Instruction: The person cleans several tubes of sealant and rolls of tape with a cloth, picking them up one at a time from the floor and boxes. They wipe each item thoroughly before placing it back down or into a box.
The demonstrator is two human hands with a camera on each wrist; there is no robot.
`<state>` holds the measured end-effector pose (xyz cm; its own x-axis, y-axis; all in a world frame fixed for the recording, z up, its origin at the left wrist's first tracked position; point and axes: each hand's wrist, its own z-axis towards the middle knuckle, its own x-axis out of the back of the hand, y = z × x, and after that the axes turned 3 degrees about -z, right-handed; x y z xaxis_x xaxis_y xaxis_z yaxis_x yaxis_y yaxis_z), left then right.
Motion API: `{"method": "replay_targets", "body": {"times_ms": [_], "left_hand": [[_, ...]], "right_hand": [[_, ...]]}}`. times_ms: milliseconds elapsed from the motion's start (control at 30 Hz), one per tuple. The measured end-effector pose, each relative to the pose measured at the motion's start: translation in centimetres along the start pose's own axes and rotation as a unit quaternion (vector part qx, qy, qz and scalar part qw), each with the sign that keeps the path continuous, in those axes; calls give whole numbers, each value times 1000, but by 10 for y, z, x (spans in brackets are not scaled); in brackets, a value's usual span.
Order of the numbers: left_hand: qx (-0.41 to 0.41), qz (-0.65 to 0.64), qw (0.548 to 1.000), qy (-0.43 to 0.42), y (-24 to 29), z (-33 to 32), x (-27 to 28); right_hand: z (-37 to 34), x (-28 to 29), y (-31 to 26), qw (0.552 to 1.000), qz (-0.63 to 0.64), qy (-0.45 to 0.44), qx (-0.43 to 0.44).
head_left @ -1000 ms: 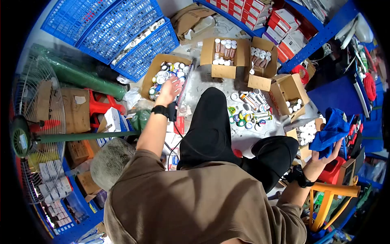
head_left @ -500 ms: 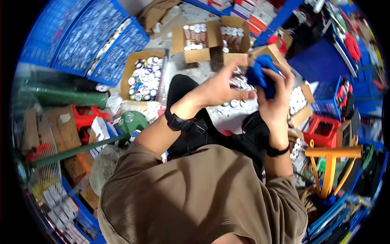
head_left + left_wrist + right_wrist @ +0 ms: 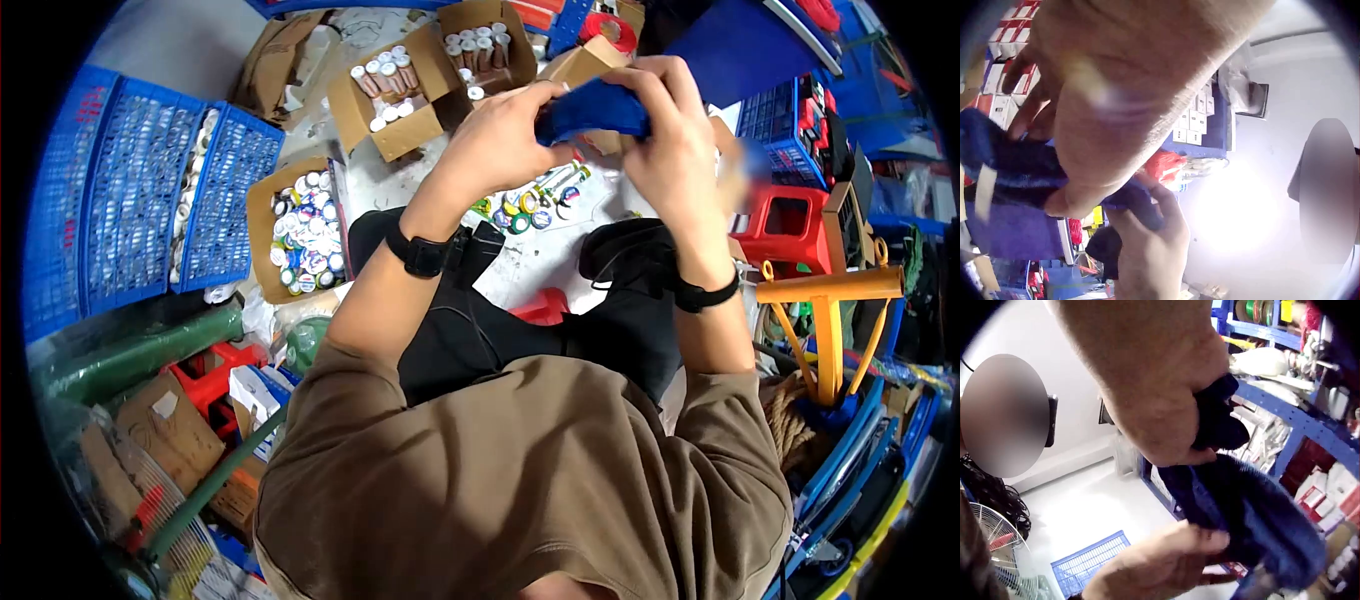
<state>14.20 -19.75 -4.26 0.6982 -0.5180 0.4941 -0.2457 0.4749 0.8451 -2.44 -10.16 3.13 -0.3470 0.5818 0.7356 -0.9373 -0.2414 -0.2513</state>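
Note:
A blue cloth (image 3: 595,112) is stretched between both hands in front of the body, above the floor. From its left end my left hand (image 3: 497,140) grips it, thumb below and fingers over the top. On the other end, the fingers of my right hand (image 3: 672,145) curl round it. The right wrist view shows the cloth (image 3: 1254,509) hanging in folds, with the left hand (image 3: 1160,559) pinching its lower part. In the left wrist view the cloth (image 3: 1016,159) passes under the left hand (image 3: 1094,106), and the right hand (image 3: 1154,247) holds it further down.
A cardboard box (image 3: 262,235) of round, mostly white-topped pieces stands at the left. Cardboard boxes (image 3: 352,122) of white-capped tubes stand ahead. Coloured round pieces (image 3: 520,212) lie on the floor between the legs. Blue crates (image 3: 140,190), a red stool (image 3: 785,225) and a yellow frame (image 3: 828,330) flank the person.
My left hand has left the box of round pieces and come across to the blue cloth. My right hand has brought the cloth in from the far right, and both hands now hold it.

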Motion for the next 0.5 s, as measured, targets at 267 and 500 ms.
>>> {"method": "replay_targets", "body": {"times_ms": [267, 500], "left_hand": [[-63, -236, 917, 315, -102, 54, 11], [243, -360, 812, 389, -210, 53, 16]], "right_hand": [[-1, -112, 47, 982, 180, -40, -33], [-122, -344, 170, 856, 85, -445, -251]]}}
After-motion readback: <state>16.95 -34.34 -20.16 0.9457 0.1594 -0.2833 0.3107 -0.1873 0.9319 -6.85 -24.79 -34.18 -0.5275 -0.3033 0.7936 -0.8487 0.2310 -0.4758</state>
